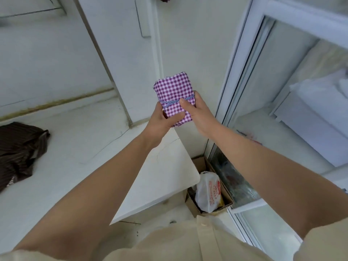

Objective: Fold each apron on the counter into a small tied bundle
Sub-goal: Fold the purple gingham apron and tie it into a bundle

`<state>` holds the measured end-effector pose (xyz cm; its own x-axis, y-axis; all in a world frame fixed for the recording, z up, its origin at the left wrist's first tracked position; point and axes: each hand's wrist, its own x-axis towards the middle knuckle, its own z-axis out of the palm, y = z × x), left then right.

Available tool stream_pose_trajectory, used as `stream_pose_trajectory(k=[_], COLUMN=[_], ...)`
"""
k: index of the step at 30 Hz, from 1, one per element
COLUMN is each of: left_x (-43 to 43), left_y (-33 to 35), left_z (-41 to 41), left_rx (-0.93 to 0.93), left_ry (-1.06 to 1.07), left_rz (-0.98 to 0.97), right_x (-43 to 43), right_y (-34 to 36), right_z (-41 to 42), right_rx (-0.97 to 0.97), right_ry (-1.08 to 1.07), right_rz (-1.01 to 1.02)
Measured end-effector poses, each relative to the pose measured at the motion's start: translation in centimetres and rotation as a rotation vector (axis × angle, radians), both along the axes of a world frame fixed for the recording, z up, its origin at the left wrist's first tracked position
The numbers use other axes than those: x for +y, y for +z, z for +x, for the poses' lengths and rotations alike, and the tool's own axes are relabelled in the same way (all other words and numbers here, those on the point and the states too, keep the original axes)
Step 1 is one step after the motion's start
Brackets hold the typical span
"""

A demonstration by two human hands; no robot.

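Our left hand (160, 120) and right hand (198, 112) gripped one gingham bundle (173, 87); one brown apron (17, 147) lay on the worktop (75, 140).

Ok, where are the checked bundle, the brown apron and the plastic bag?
checked bundle (172, 87): head view, upper cloth.
brown apron (17, 147): head view, middle folds.
plastic bag (208, 191): head view, printed side.

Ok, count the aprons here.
2: a purple checked bundle held by left hand and right hand; a brown striped apron on the counter, left. Others may be hidden.

The counter (79, 147) bears 1 brown striped apron (17, 147).
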<state>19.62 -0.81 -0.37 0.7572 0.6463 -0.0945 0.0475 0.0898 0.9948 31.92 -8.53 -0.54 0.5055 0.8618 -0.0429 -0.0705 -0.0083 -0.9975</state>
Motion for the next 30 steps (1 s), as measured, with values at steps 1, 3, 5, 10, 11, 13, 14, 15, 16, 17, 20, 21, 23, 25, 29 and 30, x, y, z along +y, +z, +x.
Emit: stream_pose_trajectory(k=[1,3,5,10,11,13,14,15,16,17,20,21,23,25,29,30], left_x=[0.2,0.7,0.9,0.1,-0.2,-1.2,-1.6,-1.8,-2.2,-2.4,-3.5,-4.0,-4.8,-5.3,-6.2,-6.3], left_y=[0.7,2.2,3.8,6.2,6.3,6.5,6.6,6.6,6.8,6.9,6.7,6.7,7.0,7.3,10.4,11.4], left_z=[0.4,1.4,2.5,5.4,5.8,6.6,7.1,7.3,7.7,8.0,9.0,9.2,9.6,9.9,10.5,10.7], left_rx=[0.002,-0.010,-0.015,-0.073,-0.087,-0.104,-0.108,-0.106,-0.108,-0.113,-0.128,-0.119,-0.067,-0.018,-0.102,-0.118], left_ry=[0.005,0.018,0.051,0.310,0.359,0.397,0.388,0.362,0.335,0.303,0.299,0.293,0.271,0.270,0.381,0.409], left_rz=[0.027,0.070,0.036,-0.139,-0.113,-0.077,-0.078,-0.080,-0.087,-0.100,-0.131,-0.119,-0.091,0.011,0.238,0.294], right_x=[0.2,0.4,0.4,-0.7,-1.0,-2.0,-2.7,-3.0,-3.5,-3.8,-4.7,-4.7,-4.7,-4.4,-3.3,-3.2], right_y=[0.5,1.5,2.6,3.3,3.1,3.1,3.2,3.3,3.5,3.6,4.2,4.3,4.6,5.6,9.5,10.7], right_z=[0.2,0.7,1.6,3.9,4.3,5.3,5.9,6.2,6.8,7.4,8.9,9.3,10.1,10.8,11.6,11.7], right_rx=[-0.024,-0.013,0.001,-0.039,-0.017,0.004,0.019,0.041,0.063,0.068,-0.013,-0.033,-0.052,-0.045,-0.026,-0.018], right_ry=[-0.015,-0.046,-0.053,0.161,0.189,0.201,0.202,0.207,0.224,0.261,0.315,0.291,0.223,0.190,0.229,0.222], right_rz=[0.026,0.091,0.136,0.063,0.058,0.048,0.036,0.022,0.001,-0.009,-0.029,-0.019,0.022,0.069,0.157,0.184])
